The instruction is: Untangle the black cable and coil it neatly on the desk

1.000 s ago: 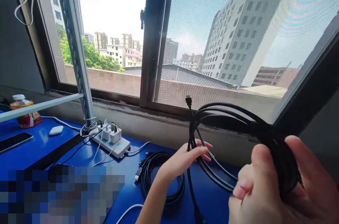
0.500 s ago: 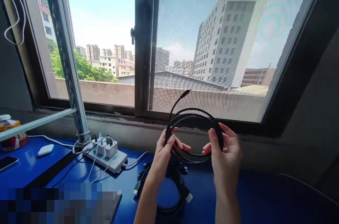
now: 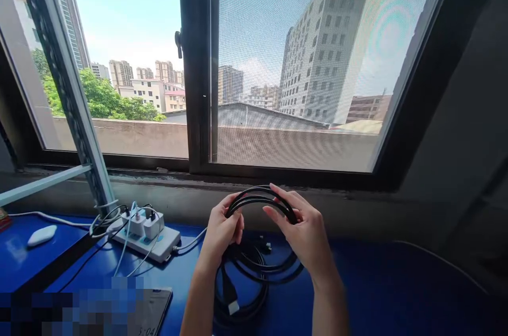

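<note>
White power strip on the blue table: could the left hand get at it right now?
Probably yes: only a white cable shows between the left hand and the power strip, though that hand holds the black cable coil.

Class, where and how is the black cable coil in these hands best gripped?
Take the black cable coil, probably, by its left and right shoulders, coming from both sides as the left hand and right hand do: the strands converge there, so each hand can close around the bundle, whereas at the arch's top they fan apart.
</note>
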### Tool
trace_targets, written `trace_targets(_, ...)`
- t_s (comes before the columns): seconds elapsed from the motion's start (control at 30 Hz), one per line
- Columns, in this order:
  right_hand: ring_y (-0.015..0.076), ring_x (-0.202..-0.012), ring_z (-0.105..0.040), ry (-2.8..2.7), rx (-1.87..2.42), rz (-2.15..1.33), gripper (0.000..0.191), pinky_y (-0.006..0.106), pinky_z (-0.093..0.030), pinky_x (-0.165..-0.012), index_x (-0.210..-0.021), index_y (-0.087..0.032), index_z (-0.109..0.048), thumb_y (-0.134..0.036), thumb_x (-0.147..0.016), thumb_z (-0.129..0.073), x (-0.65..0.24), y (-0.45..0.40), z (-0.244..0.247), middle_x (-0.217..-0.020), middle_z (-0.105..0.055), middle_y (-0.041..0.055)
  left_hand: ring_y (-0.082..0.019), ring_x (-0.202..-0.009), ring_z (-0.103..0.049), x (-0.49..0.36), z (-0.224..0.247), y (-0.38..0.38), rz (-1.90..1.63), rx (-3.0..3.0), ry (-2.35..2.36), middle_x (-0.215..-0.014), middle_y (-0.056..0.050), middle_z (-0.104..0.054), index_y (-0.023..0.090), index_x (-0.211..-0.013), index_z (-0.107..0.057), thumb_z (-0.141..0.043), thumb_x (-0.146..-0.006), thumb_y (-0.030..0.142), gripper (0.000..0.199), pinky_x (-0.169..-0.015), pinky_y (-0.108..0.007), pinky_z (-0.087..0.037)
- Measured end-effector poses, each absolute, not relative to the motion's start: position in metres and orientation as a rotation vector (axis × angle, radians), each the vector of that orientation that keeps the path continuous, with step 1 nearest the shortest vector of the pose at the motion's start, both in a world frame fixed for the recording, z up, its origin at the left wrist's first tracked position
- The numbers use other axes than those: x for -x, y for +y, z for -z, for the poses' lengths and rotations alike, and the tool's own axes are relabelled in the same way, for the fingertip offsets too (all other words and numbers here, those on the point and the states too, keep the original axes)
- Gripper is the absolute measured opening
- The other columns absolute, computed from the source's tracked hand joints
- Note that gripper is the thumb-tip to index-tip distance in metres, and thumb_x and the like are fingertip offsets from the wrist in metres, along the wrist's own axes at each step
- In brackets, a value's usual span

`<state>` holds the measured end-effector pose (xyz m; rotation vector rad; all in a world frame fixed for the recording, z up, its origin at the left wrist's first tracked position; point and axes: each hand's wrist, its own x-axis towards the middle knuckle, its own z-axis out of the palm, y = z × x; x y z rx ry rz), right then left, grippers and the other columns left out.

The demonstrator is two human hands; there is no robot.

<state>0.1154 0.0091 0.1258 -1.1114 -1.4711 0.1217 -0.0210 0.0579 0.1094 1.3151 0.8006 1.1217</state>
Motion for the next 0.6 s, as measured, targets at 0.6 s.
trace_targets(0.6, 0.0096, -0.061, -0.052, -1.216, 1.12, 0.148, 0.028, 0.021, -0.045, -0.051, -0.078, -0.02, -0.067, -0.047, -0.073, -0.06, -0.106, 0.01, -0.127, -0.086, -0.057, 0.0044, 0.001, -0.032, -0.019, 0.03, -0.13, 0.034, -1.299, -1.296, 0.799, -0.039, 0.009, -0.028, 0.011, -0.08, -0.06, -0.068, -0.054, 0.054, 0.051, -0.032, -0.015, -0.011)
